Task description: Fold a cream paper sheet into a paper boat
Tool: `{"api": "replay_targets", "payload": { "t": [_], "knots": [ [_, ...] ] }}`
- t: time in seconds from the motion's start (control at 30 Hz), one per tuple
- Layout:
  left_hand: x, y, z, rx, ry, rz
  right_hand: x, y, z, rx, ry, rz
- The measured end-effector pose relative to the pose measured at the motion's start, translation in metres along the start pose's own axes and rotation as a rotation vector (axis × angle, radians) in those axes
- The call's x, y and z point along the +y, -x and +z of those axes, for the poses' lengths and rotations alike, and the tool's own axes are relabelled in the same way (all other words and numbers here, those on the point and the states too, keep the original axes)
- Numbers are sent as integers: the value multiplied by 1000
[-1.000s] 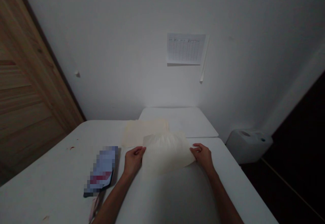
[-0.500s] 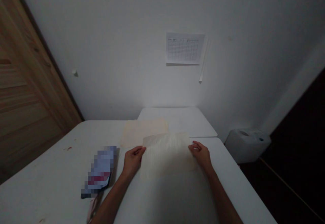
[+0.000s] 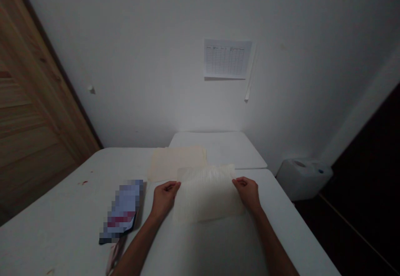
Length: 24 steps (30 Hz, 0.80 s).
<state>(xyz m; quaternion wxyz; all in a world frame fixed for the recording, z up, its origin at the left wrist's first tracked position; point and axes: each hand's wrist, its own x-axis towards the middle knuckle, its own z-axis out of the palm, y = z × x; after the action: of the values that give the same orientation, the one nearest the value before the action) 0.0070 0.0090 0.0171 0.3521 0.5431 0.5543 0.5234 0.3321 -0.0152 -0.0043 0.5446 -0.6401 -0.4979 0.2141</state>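
A thin, pale, slightly see-through sheet (image 3: pixel 208 196) with faint streaks is stretched between my two hands above the white table. My left hand (image 3: pixel 164 196) pinches its left edge near the far corner between thumb and fingers. On the opposite side my right hand (image 3: pixel 248 190) pinches the right edge, also close to the far corner. Behind the sheet, a flat stack of similar cream-coloured sheets (image 3: pixel 178 161) lies on the table, its near right part covered by the held sheet. What the sheet is made of I cannot tell.
Left of my left forearm lies a blurred-out bluish packet (image 3: pixel 123 209), with a pinkish thing (image 3: pixel 114 255) below it. A white board or second tabletop (image 3: pixel 234 151) adjoins the white table (image 3: pixel 75 209) by the wall. A white plastic container (image 3: pixel 304 180) stands beyond the right edge.
The fingers of my right hand have closed in on the sheet's edge. The sheet's near edge has shifted slightly toward me and right, and the sheet looks flatter. My left hand has barely moved.
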Motion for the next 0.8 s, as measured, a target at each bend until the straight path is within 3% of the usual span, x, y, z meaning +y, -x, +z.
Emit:
{"api": "replay_targets", "payload": {
  "t": [0.27,0.43,0.63,0.8],
  "knots": [
    [2,2,1,-11,-62,17,-9,2,-3,16,-20,-2],
    [0,1,1,-20,-51,8,-18,4,-3,-89,-132,7],
    [-1,1,1,-40,-40,-14,-30,10,4,-307,-388,47],
    [2,7,6,-111,16,-52,-29,15,23,-315,-361,-8]
  ]
}}
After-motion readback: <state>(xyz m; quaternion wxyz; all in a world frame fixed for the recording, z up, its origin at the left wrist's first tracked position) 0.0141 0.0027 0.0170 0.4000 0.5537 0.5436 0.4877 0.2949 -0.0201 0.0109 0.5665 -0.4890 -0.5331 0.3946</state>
